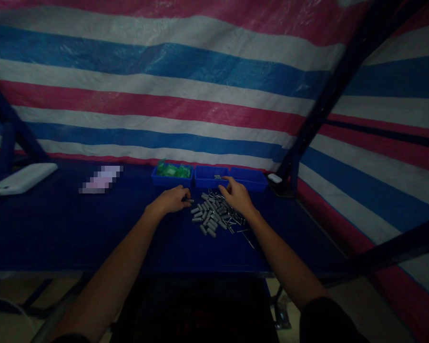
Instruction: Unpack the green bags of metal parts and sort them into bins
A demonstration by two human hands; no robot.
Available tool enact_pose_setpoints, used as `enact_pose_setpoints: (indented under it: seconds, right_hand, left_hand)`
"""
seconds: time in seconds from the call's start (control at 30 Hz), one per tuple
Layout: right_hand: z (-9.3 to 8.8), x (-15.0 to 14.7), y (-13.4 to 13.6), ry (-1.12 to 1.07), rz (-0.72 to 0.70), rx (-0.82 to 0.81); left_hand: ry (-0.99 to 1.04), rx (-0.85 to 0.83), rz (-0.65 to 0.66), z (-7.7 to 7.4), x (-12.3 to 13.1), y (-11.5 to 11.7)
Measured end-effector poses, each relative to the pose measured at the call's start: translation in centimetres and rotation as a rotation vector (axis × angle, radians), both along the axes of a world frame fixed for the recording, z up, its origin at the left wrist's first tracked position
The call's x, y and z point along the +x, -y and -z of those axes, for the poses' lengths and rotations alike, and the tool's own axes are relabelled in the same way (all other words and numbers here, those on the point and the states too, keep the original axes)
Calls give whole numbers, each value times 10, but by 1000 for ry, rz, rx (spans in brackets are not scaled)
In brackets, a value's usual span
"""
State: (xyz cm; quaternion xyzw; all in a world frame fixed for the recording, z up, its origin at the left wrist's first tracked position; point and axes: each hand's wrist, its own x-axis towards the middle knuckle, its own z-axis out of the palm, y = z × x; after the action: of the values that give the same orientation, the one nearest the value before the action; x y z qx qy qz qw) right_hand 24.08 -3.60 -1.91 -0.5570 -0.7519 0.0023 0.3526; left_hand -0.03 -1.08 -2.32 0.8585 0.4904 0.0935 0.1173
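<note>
- The left hand [172, 200] lay curled on the blue surface [75, 228], pinching a small grey piece at the pile's left edge.
- The right hand [237, 195] rested loosely open on the pile of grey pieces [212, 216].
- Three blue trays [209, 177] stood just behind.

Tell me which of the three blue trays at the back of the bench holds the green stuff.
The leftmost blue tray, just beyond the left hand. Green pieces fill it; the middle tray and right tray show none.
</note>
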Motion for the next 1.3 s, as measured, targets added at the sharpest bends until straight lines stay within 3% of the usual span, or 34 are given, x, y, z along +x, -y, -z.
enact_pose_setpoints:
  seconds: [0.17, 0.3, 0.47, 0.7, 0.83, 1.3]
  right_hand:
    - [1, -13, 7, 56, -118, -12]
    - [-3, -20, 16, 95, -222, 35]
    - [-6, -29, 24, 155, -337, 58]
    - [-5, -30, 26, 188, -337, 47]
    - [-4, -28, 23, 165, -314, 48]
    - [0, -34, 23, 5, -264, 23]
  left_hand:
    - [113, 58, -11, 3, 6, -4]
    - [317, 66, 87, -5, 20, 3]
    - [403, -71, 196, -12, 30, 14]
    - [489, -211, 213, -5, 29, 9]
    - [553, -262, 222, -10, 29, 11]
    - [697, -119, 182, -24, 26, 17]
